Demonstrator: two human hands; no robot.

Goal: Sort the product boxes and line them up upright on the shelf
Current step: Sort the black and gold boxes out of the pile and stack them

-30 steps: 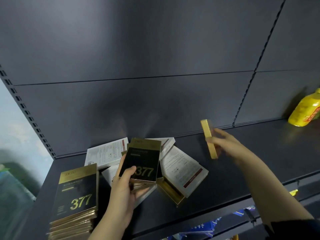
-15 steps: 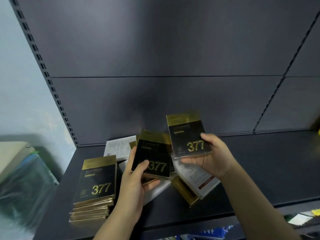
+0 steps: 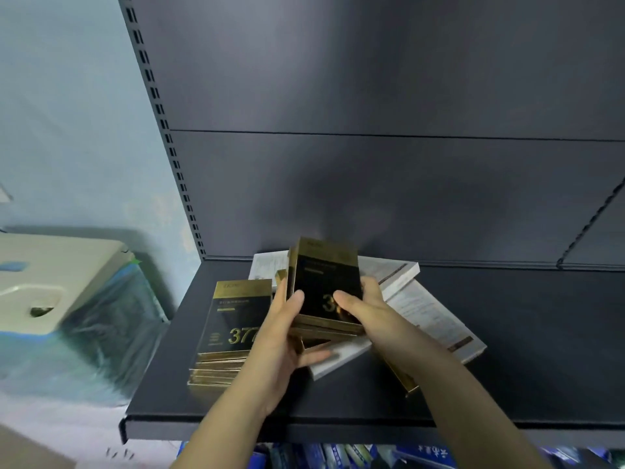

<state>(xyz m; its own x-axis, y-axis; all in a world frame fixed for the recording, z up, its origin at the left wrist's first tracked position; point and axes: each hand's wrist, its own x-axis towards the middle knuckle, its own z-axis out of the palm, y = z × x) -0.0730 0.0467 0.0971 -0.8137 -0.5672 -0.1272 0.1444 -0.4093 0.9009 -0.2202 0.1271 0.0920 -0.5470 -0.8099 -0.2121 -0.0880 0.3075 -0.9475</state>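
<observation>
1. Held boxes (image 3: 324, 286) – a small bundle of flat cartons. The front one is black with a gold band across the top and gold edges. A large gold "3" shows on its face; the other digits are covered by the thumbs. Further gold edges show under its lower end.
2. Position: the bundle is raised above the shelf (image 3: 507, 350), left of centre and near the back panel (image 3: 372, 198). It leans back, face toward the camera.
3. Left hand (image 3: 280, 336): it grips the bundle at the lower left corner. The thumb lies on the black face and the fingers curl underneath – one fingertip shows below the cartons.
4. Right hand (image 3: 368, 313): it grips the lower right corner. The thumb presses on the face and the fingers wrap round the right edge.
5. The two hands are close together, both clamped on the same bundle, thumbs nearly meeting.
6. Flat stack (image 3: 233, 319): identical "377" cartons lie face up, just left of the left hand, near the shelf's left end.
7. Loose boxes (image 3: 436, 319): several cartons lie white side up in disorder behind and to the right of the hands, overlapping.
8. Slotted upright (image 3: 159, 106): it borders the back panel on the left.
</observation>
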